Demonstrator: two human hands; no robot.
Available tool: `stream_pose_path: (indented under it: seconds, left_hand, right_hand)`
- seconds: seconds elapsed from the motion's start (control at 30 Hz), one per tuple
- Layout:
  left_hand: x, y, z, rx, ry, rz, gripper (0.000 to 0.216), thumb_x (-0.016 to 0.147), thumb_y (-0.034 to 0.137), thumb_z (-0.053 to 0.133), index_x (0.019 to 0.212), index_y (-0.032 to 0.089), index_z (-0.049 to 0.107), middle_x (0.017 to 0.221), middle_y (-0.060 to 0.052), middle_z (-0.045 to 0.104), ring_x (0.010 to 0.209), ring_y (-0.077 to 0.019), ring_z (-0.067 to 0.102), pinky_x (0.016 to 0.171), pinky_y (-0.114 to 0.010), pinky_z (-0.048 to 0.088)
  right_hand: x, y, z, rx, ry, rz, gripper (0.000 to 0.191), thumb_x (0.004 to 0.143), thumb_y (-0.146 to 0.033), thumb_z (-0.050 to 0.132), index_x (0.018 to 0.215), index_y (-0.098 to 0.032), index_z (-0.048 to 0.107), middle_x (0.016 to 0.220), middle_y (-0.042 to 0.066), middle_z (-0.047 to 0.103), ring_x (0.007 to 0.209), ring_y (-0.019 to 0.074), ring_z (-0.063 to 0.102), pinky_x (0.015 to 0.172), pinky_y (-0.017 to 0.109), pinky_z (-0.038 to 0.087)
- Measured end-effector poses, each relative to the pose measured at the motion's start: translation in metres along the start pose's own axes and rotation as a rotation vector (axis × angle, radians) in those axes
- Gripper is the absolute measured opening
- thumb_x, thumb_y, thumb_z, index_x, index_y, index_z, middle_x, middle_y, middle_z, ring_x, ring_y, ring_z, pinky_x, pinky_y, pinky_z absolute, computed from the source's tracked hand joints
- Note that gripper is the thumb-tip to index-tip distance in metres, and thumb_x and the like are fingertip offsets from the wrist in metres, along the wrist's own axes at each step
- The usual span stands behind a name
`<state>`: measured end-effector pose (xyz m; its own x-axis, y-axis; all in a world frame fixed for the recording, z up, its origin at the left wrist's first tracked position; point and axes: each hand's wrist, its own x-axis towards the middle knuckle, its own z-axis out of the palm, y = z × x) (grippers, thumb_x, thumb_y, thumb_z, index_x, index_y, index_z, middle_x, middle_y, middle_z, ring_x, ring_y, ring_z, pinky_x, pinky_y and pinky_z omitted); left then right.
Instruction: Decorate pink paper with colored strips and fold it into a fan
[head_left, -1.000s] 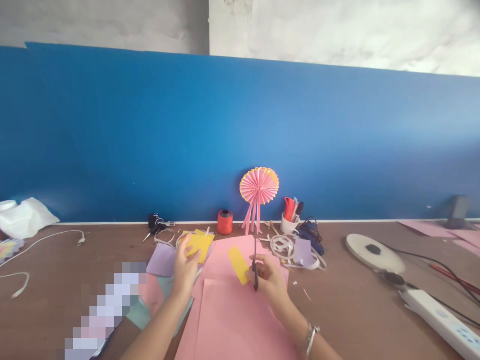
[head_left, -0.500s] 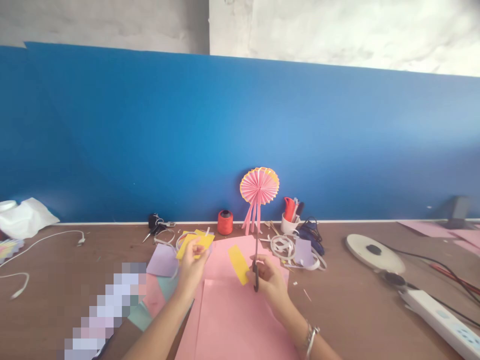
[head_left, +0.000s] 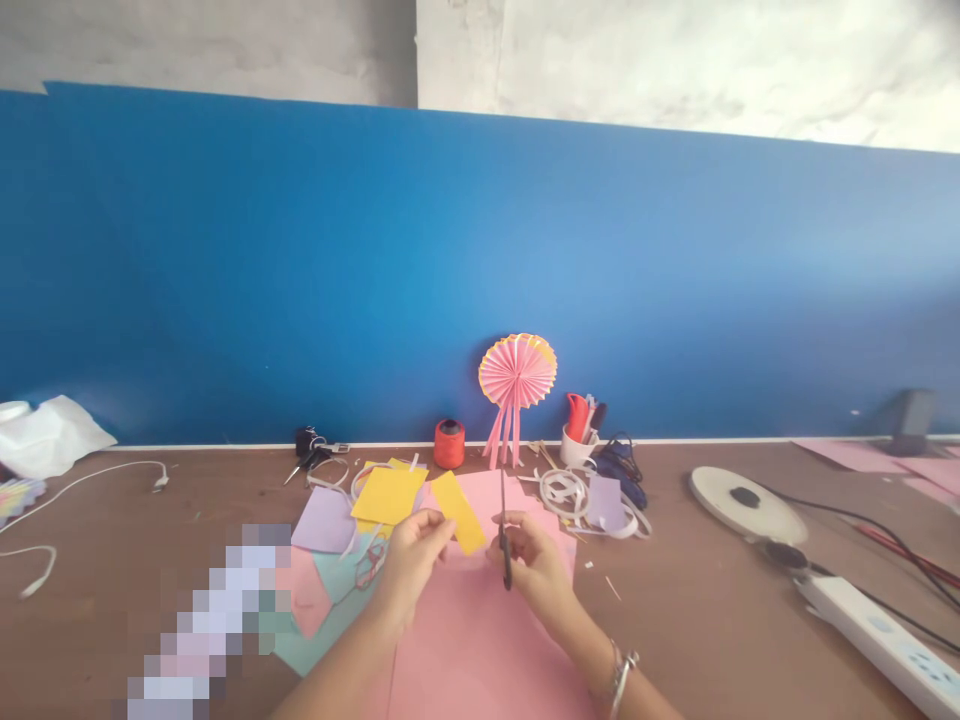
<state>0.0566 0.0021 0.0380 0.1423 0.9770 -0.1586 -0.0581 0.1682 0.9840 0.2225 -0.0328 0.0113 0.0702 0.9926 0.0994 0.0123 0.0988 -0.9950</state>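
Pinched in my left hand (head_left: 418, 555) is a yellow paper strip (head_left: 460, 512), tilted above the pink paper sheets (head_left: 487, 640). Black-handled scissors (head_left: 505, 555) are in my right hand (head_left: 536, 560), blades pointing away from me and seen edge-on. The strip's lower right corner lies close to the right fingers; a small gap shows between them. Left of the strip, a yellow paper piece (head_left: 390, 494) rests on the pile. A pink pleated paper rosette (head_left: 517, 372) with hanging strips leans against the blue panel.
A red thread spool (head_left: 449, 445) and a white cup (head_left: 577, 446) of tools stand along the panel. Rolled white strips (head_left: 564, 494) and purple paper (head_left: 606, 504) lie to the right. A power strip (head_left: 885, 640) and a round disc (head_left: 746, 505) sit farther right. Purple paper (head_left: 324, 520) lies left.
My left hand has left the yellow piece on the pile, moved right and taken the yellow strip's edge. The strip has shifted left, away from my right hand, which keeps the scissors.
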Motion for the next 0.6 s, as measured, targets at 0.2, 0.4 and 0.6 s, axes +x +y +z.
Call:
stream_pose_path:
  seconds: [0.2, 0.4, 0.6]
  left_hand:
    - [0.013, 0.012, -0.020, -0.005, 0.125, 0.090, 0.024, 0.063, 0.039, 0.063, 0.059, 0.018, 0.053, 0.054, 0.003, 0.053, 0.047, -0.0082, 0.045, 0.042, -0.018, 0.028]
    - [0.011, 0.017, -0.020, -0.181, -0.017, 0.052, 0.026, 0.062, 0.040, 0.066, 0.062, 0.018, 0.052, 0.075, -0.002, 0.065, 0.075, -0.0160, 0.062, 0.071, -0.027, 0.048]
    - [0.006, 0.014, -0.013, -0.290, -0.100, 0.002, 0.027, 0.063, 0.038, 0.069, 0.070, 0.017, 0.053, 0.084, -0.006, 0.069, 0.082, -0.0193, 0.065, 0.076, -0.031, 0.050]
  right_hand:
    - [0.000, -0.001, -0.002, -0.023, -0.197, 0.103, 0.032, 0.067, -0.038, 0.069, 0.089, -0.019, 0.055, 0.056, -0.007, 0.046, 0.048, 0.0071, 0.036, 0.046, 0.020, 0.026]
    - [-0.005, 0.001, -0.002, -0.071, -0.319, 0.092, 0.029, 0.071, -0.040, 0.066, 0.090, -0.019, 0.057, 0.055, -0.007, 0.041, 0.049, 0.0076, 0.035, 0.047, 0.020, 0.025]
    - [-0.008, -0.002, 0.001, -0.058, -0.340, 0.115, 0.033, 0.070, -0.041, 0.067, 0.092, -0.018, 0.057, 0.055, -0.007, 0.040, 0.047, 0.0070, 0.034, 0.046, 0.019, 0.026]
